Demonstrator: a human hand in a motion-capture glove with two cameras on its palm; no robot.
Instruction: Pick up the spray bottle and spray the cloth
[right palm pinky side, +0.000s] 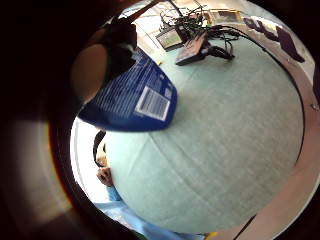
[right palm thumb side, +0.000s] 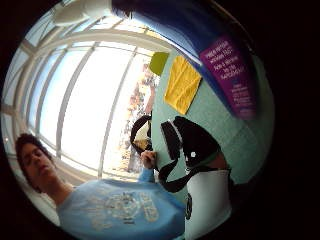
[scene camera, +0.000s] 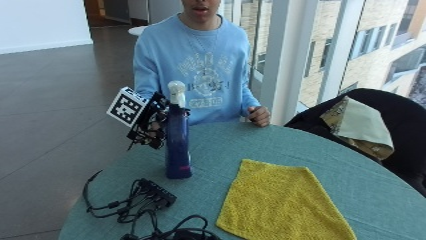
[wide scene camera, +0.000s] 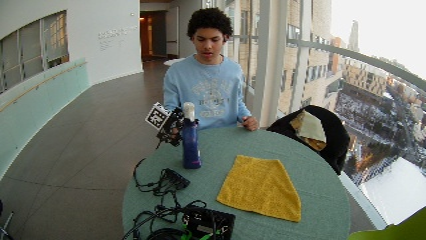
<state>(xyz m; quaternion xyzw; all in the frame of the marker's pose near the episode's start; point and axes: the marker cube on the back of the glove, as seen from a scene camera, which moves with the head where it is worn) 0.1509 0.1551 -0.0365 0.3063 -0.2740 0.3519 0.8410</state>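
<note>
A tall dark blue spray bottle (scene camera: 178, 145) with a white spray head (scene camera: 176, 92) stands upright on the round teal table (scene camera: 333, 150), left of the middle. My gloved right hand (scene camera: 154, 125) grips the bottle's upper part from the left side. In the palm views the bottle (right palm pinky side: 135, 95) lies close against the palm, and its purple label (right palm thumb side: 232, 75) shows. A yellow cloth (scene camera: 283, 205) lies flat on the table to the right of the bottle, a short gap away. The cloth (right palm thumb side: 182, 85) also shows on the teal tabletop beyond the bottle. The bare left hand (scene camera: 259, 116) rests on the table's far edge.
Black cables and a small black box (scene camera: 146, 200) lie on the table in front of the bottle, with more gear (wide scene camera: 200, 220) at the near edge. A dark chair draped with cloth (scene camera: 373, 125) stands at the right, beside tall windows.
</note>
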